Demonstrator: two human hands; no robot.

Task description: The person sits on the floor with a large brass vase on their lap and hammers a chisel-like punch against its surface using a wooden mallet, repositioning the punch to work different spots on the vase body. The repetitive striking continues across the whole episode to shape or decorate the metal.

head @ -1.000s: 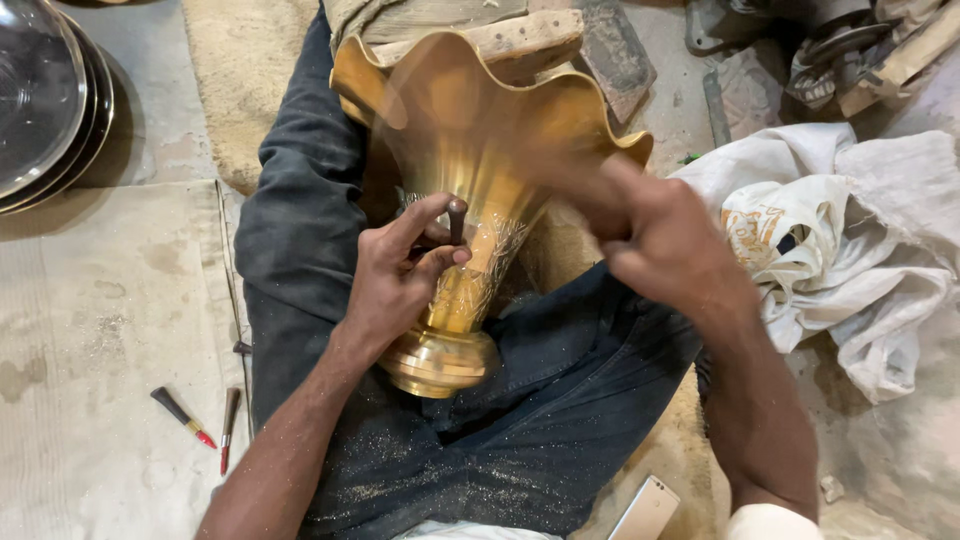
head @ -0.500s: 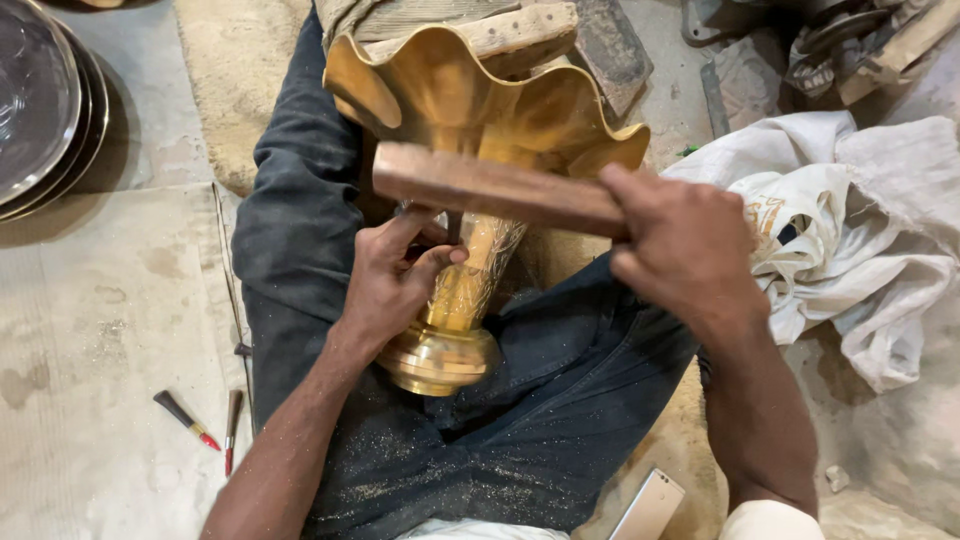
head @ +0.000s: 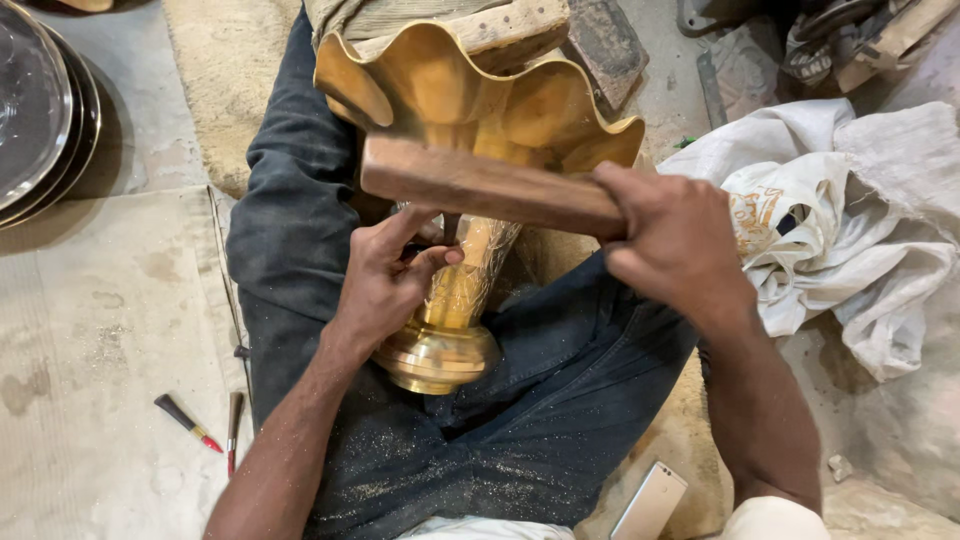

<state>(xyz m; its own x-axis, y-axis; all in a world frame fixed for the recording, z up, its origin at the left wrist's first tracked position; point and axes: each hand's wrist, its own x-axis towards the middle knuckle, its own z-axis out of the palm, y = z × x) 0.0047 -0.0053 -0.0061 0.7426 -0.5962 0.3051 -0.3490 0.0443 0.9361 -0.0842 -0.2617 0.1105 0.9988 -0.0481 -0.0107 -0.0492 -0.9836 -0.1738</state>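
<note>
Brass vase (head: 470,190) with a wavy, flared mouth lies tilted across the person's lap, its mouth at twelve o'clock against a wooden block (head: 500,30) and its round foot at six o'clock, resting on dark jeans (head: 300,230) dusted with fine metal filings. The left hand (head: 385,280) wraps around the narrow, patterned neck of the vase, fingers curled closed on it and pinching a thin dark tool (head: 448,228) that stands against the neck; how the tool ends cannot be told. The right hand (head: 675,240) is closed tight around one end of a wooden stick (head: 490,188), which lies level across the front of the vase's mouth, reaching toward nine o'clock. Whether the stick touches the vase cannot be told. At three o'clock of the right hand sits a crumpled white cloth (head: 850,210). Stacked metal plates (head: 40,110) lie at ten o'clock of the vase, well apart. On the pale floor mat (head: 90,330) at eight o'clock rest two small pointed hand tools (head: 200,425), side by side. A slim pale phone (head: 650,500) lies at five o'clock, just beside the jeans.
</note>
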